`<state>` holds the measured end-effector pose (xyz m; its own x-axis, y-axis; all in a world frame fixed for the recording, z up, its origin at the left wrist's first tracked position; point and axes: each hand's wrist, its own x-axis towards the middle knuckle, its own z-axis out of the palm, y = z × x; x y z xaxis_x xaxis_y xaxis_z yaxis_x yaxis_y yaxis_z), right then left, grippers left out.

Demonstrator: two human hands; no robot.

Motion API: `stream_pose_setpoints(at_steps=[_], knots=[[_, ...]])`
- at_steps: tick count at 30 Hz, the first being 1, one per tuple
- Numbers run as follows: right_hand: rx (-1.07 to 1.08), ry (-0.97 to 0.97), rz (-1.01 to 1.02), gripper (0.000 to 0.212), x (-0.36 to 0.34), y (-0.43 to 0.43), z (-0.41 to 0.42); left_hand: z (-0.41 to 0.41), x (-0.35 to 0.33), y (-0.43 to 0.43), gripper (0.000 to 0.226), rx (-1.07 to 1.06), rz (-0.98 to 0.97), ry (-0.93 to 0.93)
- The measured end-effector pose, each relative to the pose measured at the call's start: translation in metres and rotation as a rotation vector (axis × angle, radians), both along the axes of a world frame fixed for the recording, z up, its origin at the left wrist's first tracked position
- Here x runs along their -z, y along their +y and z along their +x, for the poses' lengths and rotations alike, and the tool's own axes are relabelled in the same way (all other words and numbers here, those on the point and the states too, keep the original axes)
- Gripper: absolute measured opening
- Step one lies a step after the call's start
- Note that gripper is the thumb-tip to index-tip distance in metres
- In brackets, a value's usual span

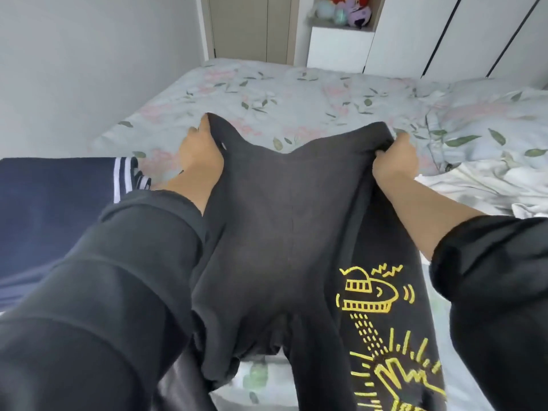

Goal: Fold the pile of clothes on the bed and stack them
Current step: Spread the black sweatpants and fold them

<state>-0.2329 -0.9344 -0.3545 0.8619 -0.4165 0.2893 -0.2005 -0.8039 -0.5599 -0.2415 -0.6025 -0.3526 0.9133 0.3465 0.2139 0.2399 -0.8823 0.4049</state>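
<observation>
You have the black trousers (281,218) stretched between your two hands over the near part of the bed (296,93), waistband away from you and legs falling back toward your body. Your left hand (197,152) grips the left corner of the waistband, the cloth pulled up over its fingertips into a peak. Your right hand (393,161) is curled round the right corner, with the band bunched inside its fist. Holding the two corners apart like this keeps the top edge taut, so the seat hangs flat and you can see the centre seam running down the middle (a useful line to fold along).

The leg on your right carries a yellow print (370,295). It faces up, so you can judge which side ends up outermost. The lower legs run out of view below, so you cannot tell from here whether they lie straight or twisted.

To your left, a navy garment (53,203) with white stripes lies flat on the bed, just beside your left forearm. It looks like the place where the stack is growing, which would explain working this close to it. To your right, a crumpled white cloth (474,185) rests on the floral sheet, well apart from the trousers; whether it is clothing or bedding is unclear.

The trousers are at the spreading stage, not yet folded. The sensible next move is probably to bring one waistband corner across to the other, leg onto leg.
</observation>
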Motion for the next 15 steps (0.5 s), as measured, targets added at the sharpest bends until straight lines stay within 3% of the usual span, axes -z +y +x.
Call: stream_pose_setpoints(at_steps=[2,5,10,13,15], knots=[[-0.085,0.204,-0.186,0.074,0.021,0.013,-0.009,-0.005,0.018,-0.014,0.080,0.009,0.067,0.267],[-0.290,0.320,-0.456,0.074,0.068,0.029,-0.045,-0.030,0.063,-0.039,0.074,0.171,0.134,0.456],[-0.486,0.440,-0.541,0.058,0.131,0.021,-0.123,-0.089,0.119,-0.082,0.062,0.462,0.195,0.557],[-0.485,0.373,-0.529,0.054,0.134,0.014,-0.148,-0.121,0.127,-0.098,0.057,0.478,0.185,0.483],[-0.504,0.367,-0.524,0.054,0.134,0.011,-0.163,-0.139,0.124,-0.107,0.054,0.478,0.079,0.450]])
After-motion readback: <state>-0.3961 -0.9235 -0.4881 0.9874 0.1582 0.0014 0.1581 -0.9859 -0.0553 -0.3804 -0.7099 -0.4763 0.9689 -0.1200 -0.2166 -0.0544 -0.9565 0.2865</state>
